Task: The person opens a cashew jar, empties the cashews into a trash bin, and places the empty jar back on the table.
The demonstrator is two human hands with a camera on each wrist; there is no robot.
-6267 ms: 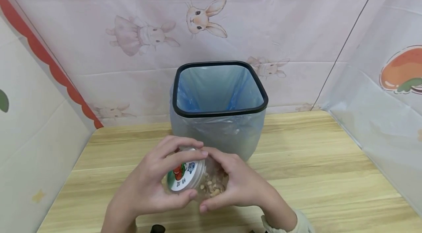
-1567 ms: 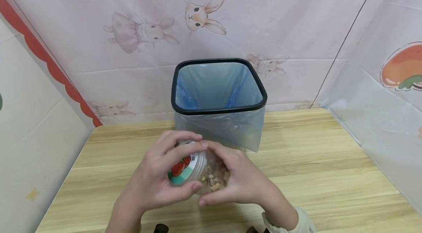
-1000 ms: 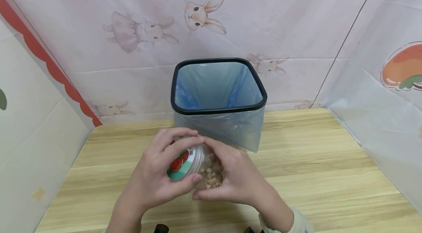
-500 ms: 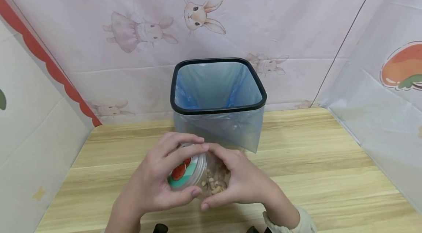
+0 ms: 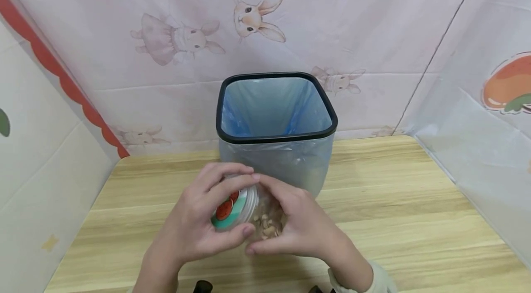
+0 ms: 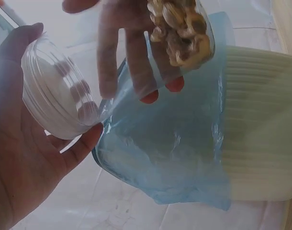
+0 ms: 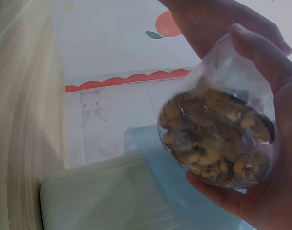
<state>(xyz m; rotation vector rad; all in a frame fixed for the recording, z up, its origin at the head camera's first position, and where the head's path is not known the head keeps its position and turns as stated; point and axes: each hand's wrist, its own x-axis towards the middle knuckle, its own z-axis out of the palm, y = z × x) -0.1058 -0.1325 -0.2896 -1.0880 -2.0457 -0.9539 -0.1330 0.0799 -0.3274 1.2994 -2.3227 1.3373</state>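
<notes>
A clear plastic jar (image 5: pixel 267 219) with brown and tan nut-like pieces (image 7: pixel 213 139) in its base lies tilted on its side between my hands, low over the table and in front of the bin. My left hand (image 5: pixel 203 214) curls its fingers and thumb round the screw lid (image 5: pixel 229 212), whose label has red tomatoes on green and white. My right hand (image 5: pixel 296 224) grips the jar's body, with fingertips behind it showing through the clear wall in the left wrist view. In the head view the two hands' fingertips meet above the lid's edge.
Behind the hands stands a square bin (image 5: pixel 275 138) with a black rim and a bluish liner bag (image 6: pixel 170 158). Dark objects (image 5: pixel 203 286) poke in at the near edge of the wooden table (image 5: pixel 394 219). Printed cloth walls (image 5: pixel 373 30) enclose the back and sides.
The lid's label has turned between the earliest frame and now, its tomato picture and text shifting round. Both hands bob slightly and keep their grips; the liner's hanging edge has shifted.
</notes>
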